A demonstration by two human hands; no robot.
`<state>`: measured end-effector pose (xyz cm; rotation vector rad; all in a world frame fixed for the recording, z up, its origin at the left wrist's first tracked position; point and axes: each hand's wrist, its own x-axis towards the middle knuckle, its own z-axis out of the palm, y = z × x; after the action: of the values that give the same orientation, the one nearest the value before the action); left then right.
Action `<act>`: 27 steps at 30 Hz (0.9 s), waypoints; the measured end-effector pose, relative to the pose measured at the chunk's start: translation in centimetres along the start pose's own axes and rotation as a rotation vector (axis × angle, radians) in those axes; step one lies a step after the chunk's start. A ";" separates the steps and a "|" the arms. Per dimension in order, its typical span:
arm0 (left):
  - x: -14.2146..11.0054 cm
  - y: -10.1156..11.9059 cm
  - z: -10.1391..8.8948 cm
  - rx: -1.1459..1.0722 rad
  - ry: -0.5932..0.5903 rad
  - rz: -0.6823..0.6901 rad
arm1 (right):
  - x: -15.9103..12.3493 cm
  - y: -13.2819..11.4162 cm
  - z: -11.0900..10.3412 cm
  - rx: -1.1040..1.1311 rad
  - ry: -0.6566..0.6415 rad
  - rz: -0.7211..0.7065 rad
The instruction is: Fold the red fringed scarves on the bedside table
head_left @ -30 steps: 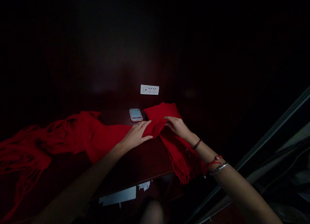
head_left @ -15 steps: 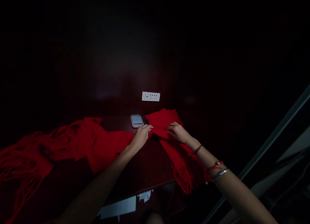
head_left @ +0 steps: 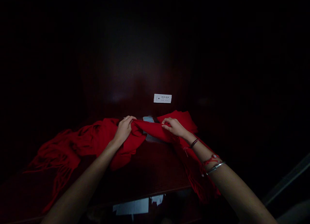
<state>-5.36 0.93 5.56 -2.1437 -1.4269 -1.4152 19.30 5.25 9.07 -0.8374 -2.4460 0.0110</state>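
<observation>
A long red fringed scarf point(head_left: 152, 128) stretches across the dark tabletop, bunched at the left and layered at the right. My left hand point(head_left: 124, 128) grips its edge left of the middle, fingers curled over the cloth. Farther right, my right hand point(head_left: 174, 126) pinches the same raised stretch between thumb and fingers. Between the hands the cloth is lifted and pulled fairly taut. Tassels spread over the table at the left and hang over the front edge at the right. A phone point(head_left: 148, 119) with a lit screen lies behind the scarf, partly covered by it.
A white power socket point(head_left: 162, 98) is set in the dark panel behind the table point(head_left: 155, 172). Below the front edge, white papers point(head_left: 133, 207) show in the space underneath. A pale rail point(head_left: 285, 178) slants through the dark lower right.
My left hand has moved left along the scarf, away from my right hand, lifting the cloth between them. The scarf now covers more of the phone. The view has shifted slightly left.
</observation>
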 end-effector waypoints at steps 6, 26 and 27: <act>-2.0 -4.1 -1.1 0.176 0.039 -0.031 | 2.7 -2.0 5.4 0.118 -0.005 0.048; -3.0 -3.7 -1.6 0.524 -0.303 0.313 | 2.4 -2.6 9.4 0.006 0.179 -0.015; -3.0 -3.6 -1.6 0.520 -0.325 0.325 | 2.4 -2.6 9.2 -0.003 0.175 -0.006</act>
<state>-9.44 -0.02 2.89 -2.1718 -1.2793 -0.5245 11.63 5.97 2.87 -0.7973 -2.2854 -0.0657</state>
